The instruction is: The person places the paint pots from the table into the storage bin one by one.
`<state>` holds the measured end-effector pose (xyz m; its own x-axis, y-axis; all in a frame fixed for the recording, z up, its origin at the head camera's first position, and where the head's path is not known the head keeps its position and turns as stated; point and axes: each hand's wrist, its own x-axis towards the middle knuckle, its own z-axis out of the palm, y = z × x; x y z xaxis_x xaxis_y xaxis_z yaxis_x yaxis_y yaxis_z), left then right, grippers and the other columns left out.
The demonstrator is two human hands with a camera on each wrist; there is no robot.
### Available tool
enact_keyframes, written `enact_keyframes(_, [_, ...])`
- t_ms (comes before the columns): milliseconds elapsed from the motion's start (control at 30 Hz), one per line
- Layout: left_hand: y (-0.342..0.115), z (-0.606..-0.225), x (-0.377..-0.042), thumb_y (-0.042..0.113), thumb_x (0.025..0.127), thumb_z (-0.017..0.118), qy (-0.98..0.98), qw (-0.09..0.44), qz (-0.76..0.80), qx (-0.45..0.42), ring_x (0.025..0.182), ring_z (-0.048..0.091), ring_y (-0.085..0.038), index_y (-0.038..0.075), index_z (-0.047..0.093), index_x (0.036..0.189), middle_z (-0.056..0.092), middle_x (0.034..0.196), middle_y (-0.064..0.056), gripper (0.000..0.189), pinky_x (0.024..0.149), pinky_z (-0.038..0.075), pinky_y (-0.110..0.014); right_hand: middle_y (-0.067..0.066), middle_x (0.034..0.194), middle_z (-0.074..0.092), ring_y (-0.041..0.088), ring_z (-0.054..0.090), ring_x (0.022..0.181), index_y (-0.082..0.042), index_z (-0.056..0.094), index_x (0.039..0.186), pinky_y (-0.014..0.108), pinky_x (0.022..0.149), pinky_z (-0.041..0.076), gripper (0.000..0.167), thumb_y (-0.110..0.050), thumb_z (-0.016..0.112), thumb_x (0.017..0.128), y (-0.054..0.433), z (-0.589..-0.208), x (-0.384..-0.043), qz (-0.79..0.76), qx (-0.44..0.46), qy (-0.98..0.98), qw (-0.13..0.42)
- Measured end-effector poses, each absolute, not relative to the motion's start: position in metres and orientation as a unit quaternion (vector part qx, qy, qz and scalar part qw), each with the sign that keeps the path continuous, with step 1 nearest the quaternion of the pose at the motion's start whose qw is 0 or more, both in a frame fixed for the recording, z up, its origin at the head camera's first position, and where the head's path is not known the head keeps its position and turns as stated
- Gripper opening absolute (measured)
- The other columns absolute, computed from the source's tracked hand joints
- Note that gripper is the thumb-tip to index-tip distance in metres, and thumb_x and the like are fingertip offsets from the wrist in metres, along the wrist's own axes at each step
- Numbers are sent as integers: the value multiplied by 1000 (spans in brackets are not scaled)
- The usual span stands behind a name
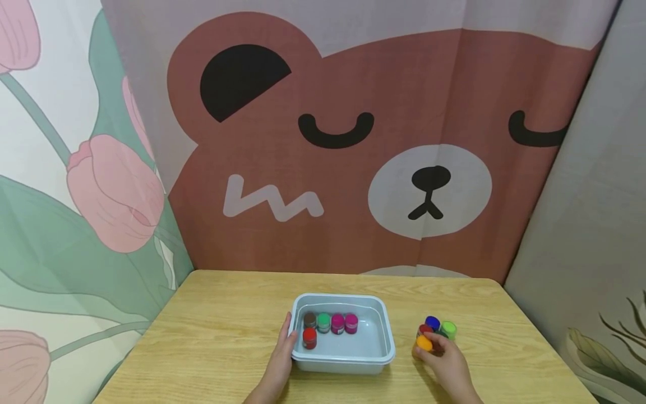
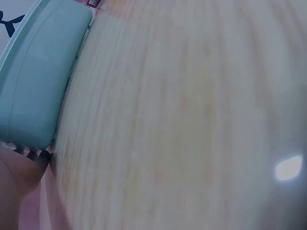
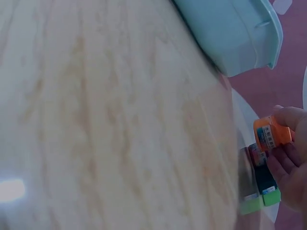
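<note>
A light blue plastic tub [image 1: 343, 363] stands on the table, with small paint jars along its left part: a brown jar [image 1: 310, 320], a green jar [image 1: 323, 322], two magenta ones side by side and a red jar [image 1: 309, 338] in front. My left hand [image 1: 280, 353] rests against the tub's left side, fingers along the wall. To the tub's right, my right hand [image 1: 446, 362] pinches an orange paint jar [image 3: 265, 134] between thumb and fingers. Beside it stand a blue-lidded jar [image 1: 432, 322], a dark red jar [image 1: 425, 330] and a light green jar [image 1: 448, 329]; a dark green one is partly hidden by the fingers.
The wooden table [image 1: 217, 336] reaches back to a hanging cloth [image 1: 353, 241] with a bear print. A tulip-print cloth [image 1: 116, 191] hangs at the left, and a pale curtain [image 1: 580, 235] at the right.
</note>
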<state>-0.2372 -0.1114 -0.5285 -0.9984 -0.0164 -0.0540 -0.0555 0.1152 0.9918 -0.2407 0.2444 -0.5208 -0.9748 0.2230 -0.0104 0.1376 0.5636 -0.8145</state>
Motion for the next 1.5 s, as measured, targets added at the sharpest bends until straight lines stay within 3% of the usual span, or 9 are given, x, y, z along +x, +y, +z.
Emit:
enact_keyframes(167, [-112, -529, -237, 46, 104, 32, 746, 18, 665, -27, 149, 4, -49, 17, 12, 159, 10, 164, -18, 65, 112, 3, -74, 25, 126, 63, 32, 63, 108, 1, 58, 130, 44, 92, 55, 57, -31, 75, 86, 242, -512, -240, 462, -93, -881, 49])
enact_keyframes(433, [-112, -529, -237, 42, 105, 32, 744, 12, 668, -16, 149, 4, -48, 15, 11, 159, 9, 164, -20, 64, 114, 4, -73, 23, 131, 60, 30, 62, 114, 1, 55, 134, 28, 86, 58, 58, -29, 74, 88, 238, -499, -240, 490, -79, -866, 52])
enact_keyframes(633, [-112, -529, -237, 42, 105, 32, 744, 10, 668, -16, 149, 4, -48, 15, 11, 159, 9, 164, -20, 64, 114, 4, -73, 20, 128, 63, 20, 65, 105, 0, 56, 135, 14, 81, 55, 61, -30, 76, 86, 232, -483, -240, 498, -64, -862, 71])
enact_keyframes(1133, [-112, -529, -236, 44, 105, 32, 745, 19, 667, -21, 148, 4, -49, 16, 11, 159, 9, 164, -20, 64, 113, 3, -74, 20, 127, 63, 31, 67, 109, -2, 59, 132, 28, 84, 60, 56, -24, 78, 84, 204, -456, -251, 538, -12, -839, 76])
enact_keyframes(1333, [-112, -528, -236, 42, 105, 33, 744, 13, 667, -19, 149, 4, -49, 15, 12, 159, 10, 164, -20, 63, 114, 4, -73, 17, 125, 63, 30, 67, 107, -5, 62, 131, 31, 84, 61, 55, -27, 78, 84, 185, -447, -256, 546, -1, -835, 61])
enact_keyframes(1500, [-112, -527, -237, 41, 106, 32, 746, 14, 665, -19, 149, 4, -49, 15, 11, 159, 10, 164, -20, 63, 113, 4, -73, 14, 120, 65, 25, 67, 105, -6, 64, 128, 29, 83, 60, 49, -20, 78, 83, 166, -445, -263, 567, 20, -822, 48])
